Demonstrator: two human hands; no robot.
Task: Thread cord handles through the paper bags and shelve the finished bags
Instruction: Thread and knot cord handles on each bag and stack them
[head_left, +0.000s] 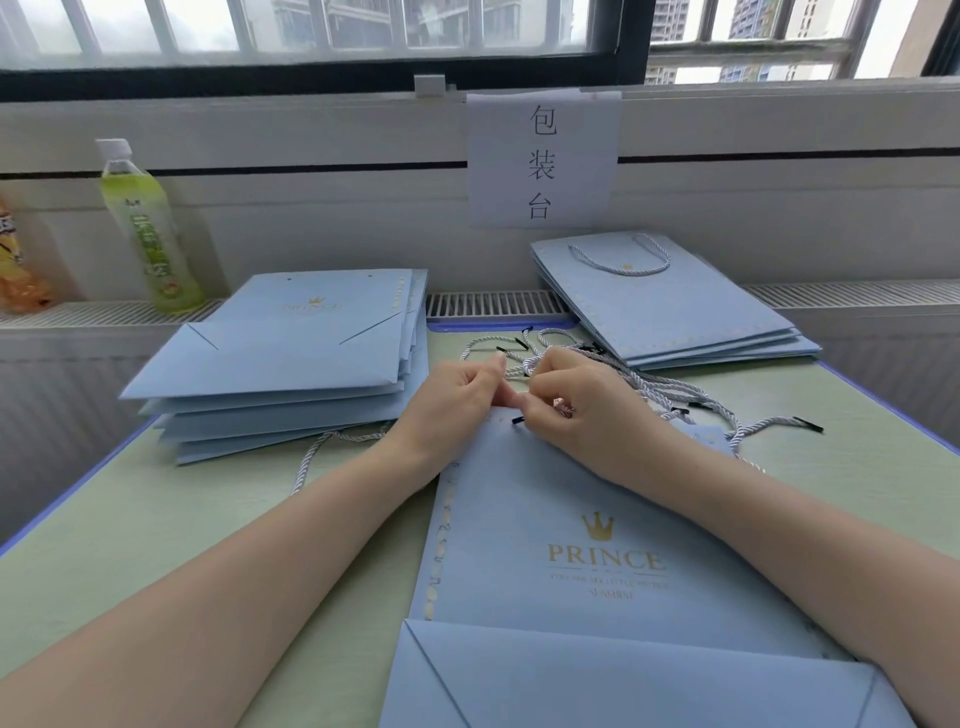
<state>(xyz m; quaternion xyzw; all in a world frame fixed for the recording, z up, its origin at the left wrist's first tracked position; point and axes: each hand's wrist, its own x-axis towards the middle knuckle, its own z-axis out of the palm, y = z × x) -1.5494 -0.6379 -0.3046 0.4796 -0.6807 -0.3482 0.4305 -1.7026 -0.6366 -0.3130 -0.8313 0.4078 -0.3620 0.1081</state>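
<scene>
Three big black characters, 包装台, running top to bottom on the white paper sign (543, 160) taped to the wall under the window. "PRINCE" in gold capitals under a little gold crown on the flat blue paper bag (597, 561) lying nearest, plus two smaller gold lines below that, too blurry to read properly. Same gold "PRINCE" and crown, smaller and fainter, on the top bag of the left stack (291, 332). Only a tiny gold crown visible on the top bag of the right stack (670, 301). Label print on the green drink bottle (148, 234) too blurred to make out
</scene>
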